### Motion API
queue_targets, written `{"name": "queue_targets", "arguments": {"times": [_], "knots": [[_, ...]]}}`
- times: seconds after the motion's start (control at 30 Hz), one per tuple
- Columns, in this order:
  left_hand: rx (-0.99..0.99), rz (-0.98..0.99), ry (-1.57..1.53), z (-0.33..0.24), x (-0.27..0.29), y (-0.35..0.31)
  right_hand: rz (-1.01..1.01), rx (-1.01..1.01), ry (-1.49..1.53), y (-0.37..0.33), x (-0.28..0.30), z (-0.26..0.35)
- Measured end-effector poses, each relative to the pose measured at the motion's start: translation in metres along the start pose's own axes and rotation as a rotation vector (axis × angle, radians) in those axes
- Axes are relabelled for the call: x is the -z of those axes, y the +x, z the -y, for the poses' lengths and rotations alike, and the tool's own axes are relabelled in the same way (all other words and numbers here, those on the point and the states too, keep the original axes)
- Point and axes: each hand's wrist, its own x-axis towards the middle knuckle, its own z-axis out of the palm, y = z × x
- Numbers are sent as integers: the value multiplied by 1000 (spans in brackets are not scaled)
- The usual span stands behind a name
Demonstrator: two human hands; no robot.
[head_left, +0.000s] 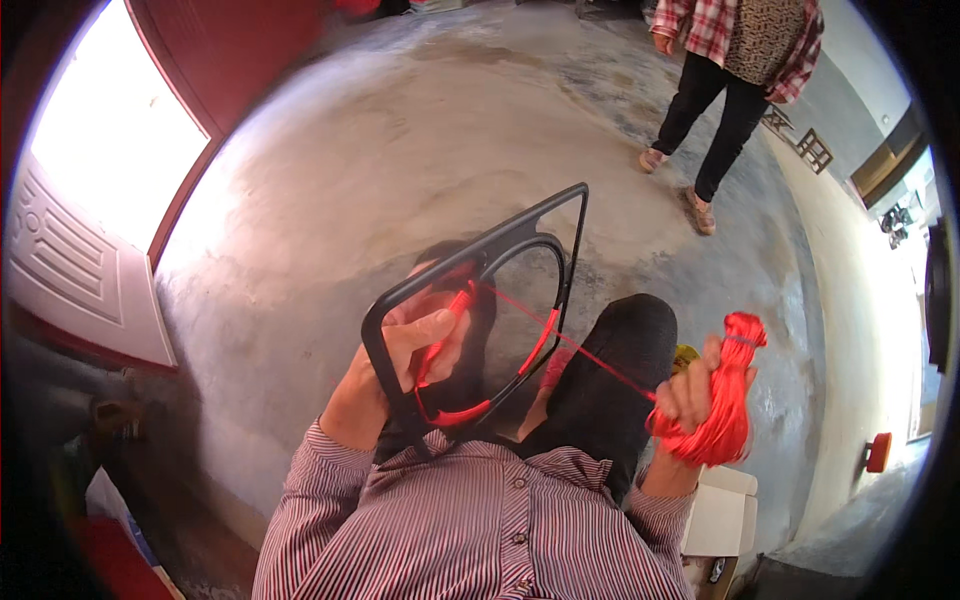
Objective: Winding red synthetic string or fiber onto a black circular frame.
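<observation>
My left hand is closed on a black frame, a rectangular outer rim with a round ring inside it. Red cord wraps parts of the ring, at its lower side and under my left fingers. From there a single red strand runs tight across to the right. My right hand grips a thick bundle of red cord, tied near its top, beside my right knee. The frame stands tilted over my lap.
Ahead on the right a person in a checked shirt and dark trousers stands on the concrete floor. An open white door is at the left. A pale cardboard box sits by my right side, and a small wooden stool stands near the wall.
</observation>
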Motion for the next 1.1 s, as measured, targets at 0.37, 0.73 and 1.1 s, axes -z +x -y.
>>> {"name": "queue_targets", "arguments": {"times": [0.37,0.73,1.1], "knots": [[-26,-53,26,16,6,-2,-746,-154,-372,17,6,-58],[-13,88,-51,24,-36,-8,-194,-272,-862,57,-21,-92],[-389,-53,926,61,-10,-15,-326,-386,-63,63,-14,-113]]}}
